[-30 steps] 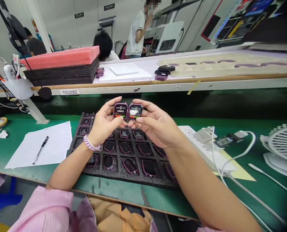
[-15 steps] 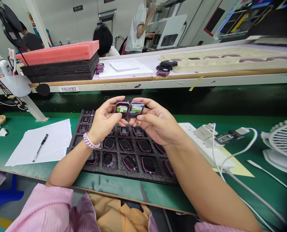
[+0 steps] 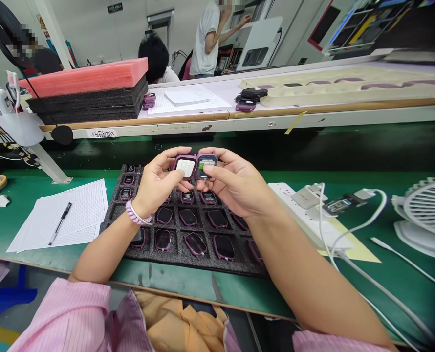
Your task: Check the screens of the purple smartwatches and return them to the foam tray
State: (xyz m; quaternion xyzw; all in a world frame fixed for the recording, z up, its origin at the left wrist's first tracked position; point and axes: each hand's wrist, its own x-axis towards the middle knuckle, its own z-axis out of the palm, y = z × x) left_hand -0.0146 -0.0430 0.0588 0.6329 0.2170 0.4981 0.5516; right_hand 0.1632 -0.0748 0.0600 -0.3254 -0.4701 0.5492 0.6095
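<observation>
Two purple-framed smartwatch bodies are held up side by side, their edges touching. My left hand (image 3: 163, 178) grips the left smartwatch (image 3: 185, 167), whose screen is lit white with a grid; my thumb lies at its lower left corner. Around the right smartwatch (image 3: 206, 165) my right hand (image 3: 235, 181) is closed, the thumb on its screen, which shows green and white. Below both hands lies a black foam tray (image 3: 181, 259) with several more watch bodies in its compartments, such as a dark-screened one (image 3: 224, 248). My hands and forearms hide part of the tray.
Left of the tray are paper sheets (image 3: 81, 205) with a pen (image 3: 60, 223). To the right stand a white power strip (image 3: 294, 208) with cables and a white fan (image 3: 428, 210). A shelf (image 3: 203, 128) behind carries pink foam (image 3: 89, 78). Other people are beyond it.
The left smartwatch's screen has gone from green and white on dark to a white grid. My right thumb has moved onto the right smartwatch's screen. Both hands keep their grip.
</observation>
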